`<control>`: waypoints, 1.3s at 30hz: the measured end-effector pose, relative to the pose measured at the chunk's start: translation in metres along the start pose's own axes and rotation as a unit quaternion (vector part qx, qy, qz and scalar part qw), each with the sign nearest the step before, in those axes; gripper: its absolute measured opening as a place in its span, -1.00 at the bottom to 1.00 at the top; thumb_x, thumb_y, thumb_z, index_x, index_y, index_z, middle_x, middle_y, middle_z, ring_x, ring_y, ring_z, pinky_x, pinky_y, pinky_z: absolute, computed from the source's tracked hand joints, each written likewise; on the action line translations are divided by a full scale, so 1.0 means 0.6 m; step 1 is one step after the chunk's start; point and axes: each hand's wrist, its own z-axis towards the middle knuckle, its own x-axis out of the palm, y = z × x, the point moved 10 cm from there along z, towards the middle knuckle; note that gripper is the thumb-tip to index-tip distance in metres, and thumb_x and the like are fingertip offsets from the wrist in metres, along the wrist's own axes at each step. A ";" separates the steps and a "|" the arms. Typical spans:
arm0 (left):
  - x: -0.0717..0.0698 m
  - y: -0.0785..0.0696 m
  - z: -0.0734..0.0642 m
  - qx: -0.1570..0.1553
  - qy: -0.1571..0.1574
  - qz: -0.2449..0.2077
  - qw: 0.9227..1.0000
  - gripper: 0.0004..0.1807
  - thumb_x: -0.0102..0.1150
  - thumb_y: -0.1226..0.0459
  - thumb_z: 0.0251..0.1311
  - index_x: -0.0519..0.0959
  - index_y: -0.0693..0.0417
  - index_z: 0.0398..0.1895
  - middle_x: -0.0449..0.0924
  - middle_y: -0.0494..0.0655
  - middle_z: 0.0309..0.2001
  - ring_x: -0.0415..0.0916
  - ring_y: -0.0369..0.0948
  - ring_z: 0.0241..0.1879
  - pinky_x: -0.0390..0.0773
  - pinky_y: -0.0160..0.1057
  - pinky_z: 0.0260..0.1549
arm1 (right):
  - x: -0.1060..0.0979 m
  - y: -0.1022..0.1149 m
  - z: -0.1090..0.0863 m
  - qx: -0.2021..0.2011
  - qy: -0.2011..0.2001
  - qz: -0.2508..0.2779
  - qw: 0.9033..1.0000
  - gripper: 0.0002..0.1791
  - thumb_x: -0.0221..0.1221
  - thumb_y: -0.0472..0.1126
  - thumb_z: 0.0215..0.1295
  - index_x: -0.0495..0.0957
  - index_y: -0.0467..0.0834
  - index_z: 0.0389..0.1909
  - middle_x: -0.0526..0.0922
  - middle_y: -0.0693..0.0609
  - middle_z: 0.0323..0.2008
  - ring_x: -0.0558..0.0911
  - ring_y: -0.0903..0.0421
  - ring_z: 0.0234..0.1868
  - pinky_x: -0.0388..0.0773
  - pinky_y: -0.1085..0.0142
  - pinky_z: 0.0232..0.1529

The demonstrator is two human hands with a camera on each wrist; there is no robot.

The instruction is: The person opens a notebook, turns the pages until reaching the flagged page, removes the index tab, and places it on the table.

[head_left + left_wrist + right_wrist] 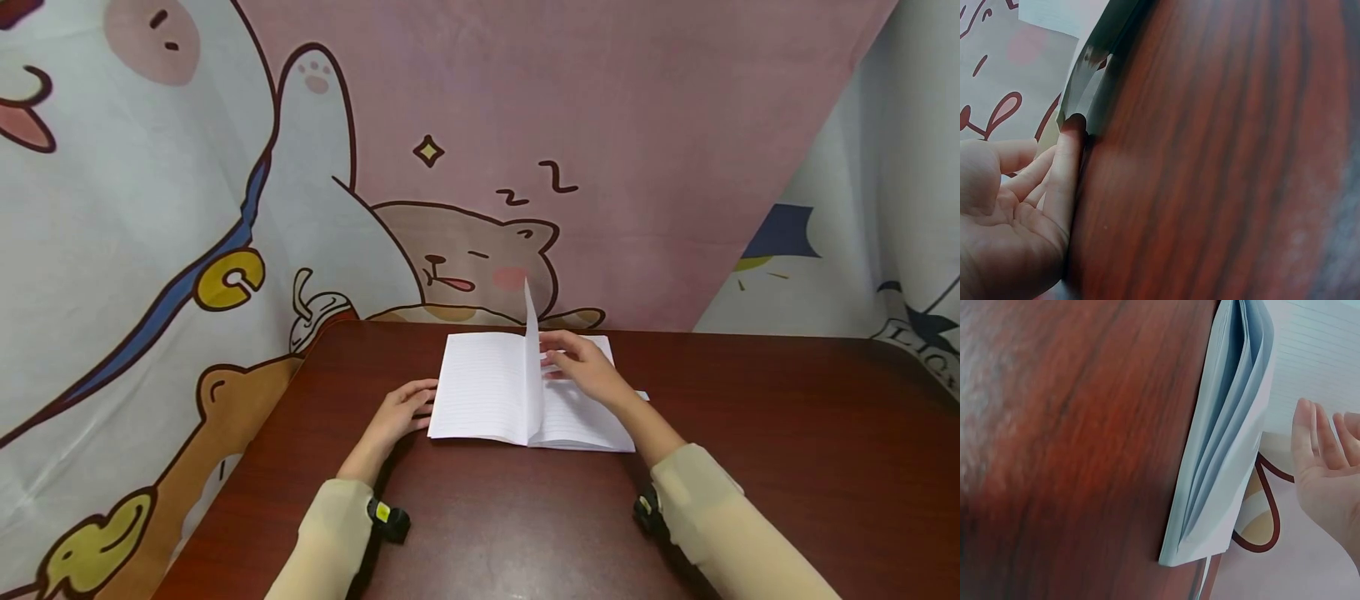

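Note:
A lined notebook [480,387] lies spread on the dark red-brown table. One of its leaves [533,367] stands almost upright along the middle fold. My right hand [583,364] is over the right half, its extended fingertips at the raised leaf's right side. In the right wrist view, the fingers [1302,428] are fairly straight in front of the lined paper, above the fanned page edges [1222,456]. At the notebook's left edge rests my left hand [396,414], fingers relaxed. The left wrist view shows a fingertip [1074,125] right at the edge of the notebook, low on the tabletop.
The wooden table [480,517] reaches back to a cloth backdrop [637,167] printed with cartoon animals. Beyond the notebook's right edge a small pale tip [642,396] sticks out. A dark wrist camera [390,521] sits at the left sleeve, another [648,510] at the right.

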 end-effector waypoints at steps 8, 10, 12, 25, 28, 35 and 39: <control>0.001 0.001 0.001 -0.003 -0.001 -0.013 1.000 -0.61 -0.13 0.27 0.54 0.46 0.18 0.31 0.55 0.25 0.22 0.64 -0.19 -0.08 0.67 -0.27 -0.17 | 0.016 0.005 0.002 -0.007 0.021 0.023 0.999 -0.58 -0.02 -0.44 0.46 0.33 -0.52 0.27 0.49 -0.56 0.13 0.66 -0.17 0.03 0.64 -0.10 0.02; 0.003 0.000 0.000 -0.002 0.000 -0.014 1.000 -0.61 -0.13 0.27 0.54 0.46 0.18 0.31 0.55 0.25 0.22 0.64 -0.19 -0.07 0.67 -0.27 -0.17 | 0.018 0.003 0.003 -0.005 0.024 0.026 0.999 -0.58 -0.02 -0.44 0.46 0.33 -0.51 0.28 0.50 -0.55 0.13 0.66 -0.17 0.03 0.64 -0.10 0.03; 0.004 -0.001 -0.001 -0.002 0.000 -0.016 1.000 -0.61 -0.14 0.27 0.55 0.46 0.18 0.31 0.55 0.26 0.22 0.64 -0.19 -0.08 0.68 -0.27 -0.18 | 0.021 0.002 0.003 -0.006 0.028 0.027 0.999 -0.58 -0.03 -0.45 0.46 0.33 -0.51 0.27 0.50 -0.54 0.13 0.66 -0.17 0.03 0.64 -0.09 0.03; 0.002 -0.003 -0.004 0.001 0.001 -0.019 1.000 -0.61 -0.16 0.26 0.56 0.45 0.19 0.32 0.55 0.26 0.21 0.64 -0.21 -0.10 0.68 -0.28 -0.19 | 0.044 0.004 0.003 -0.009 0.054 0.011 0.998 -0.61 -0.05 -0.44 0.48 0.34 -0.52 0.25 0.52 -0.52 0.15 0.57 -0.38 0.12 0.65 -0.01 0.06; 0.001 -0.003 -0.005 0.000 0.001 -0.018 1.000 -0.61 -0.16 0.26 0.56 0.45 0.18 0.32 0.55 0.26 0.21 0.64 -0.21 -0.09 0.67 -0.29 -0.19 | 0.048 0.000 0.003 -0.003 0.063 0.016 0.998 -0.59 -0.06 -0.43 0.49 0.32 -0.53 0.27 0.51 -0.53 0.16 0.56 -0.39 0.14 0.62 -0.04 0.08; 0.001 -0.004 -0.003 0.004 0.000 -0.012 1.000 -0.61 -0.15 0.26 0.56 0.46 0.18 0.32 0.55 0.26 0.21 0.64 -0.20 -0.08 0.67 -0.28 -0.17 | 0.060 -0.006 0.002 0.017 0.083 0.021 0.996 -0.57 -0.07 -0.41 0.50 0.28 -0.54 0.30 0.49 -0.55 0.16 0.56 -0.39 0.14 0.63 0.02 0.11; 0.000 -0.004 -0.003 0.001 -0.001 -0.013 1.000 -0.61 -0.15 0.25 0.55 0.46 0.16 0.32 0.55 0.24 0.21 0.63 -0.19 -0.07 0.67 -0.27 -0.16 | 0.067 -0.013 0.000 0.035 0.096 0.023 0.995 -0.56 -0.09 -0.40 0.51 0.25 -0.52 0.32 0.48 -0.54 0.17 0.56 -0.36 0.14 0.60 0.00 0.15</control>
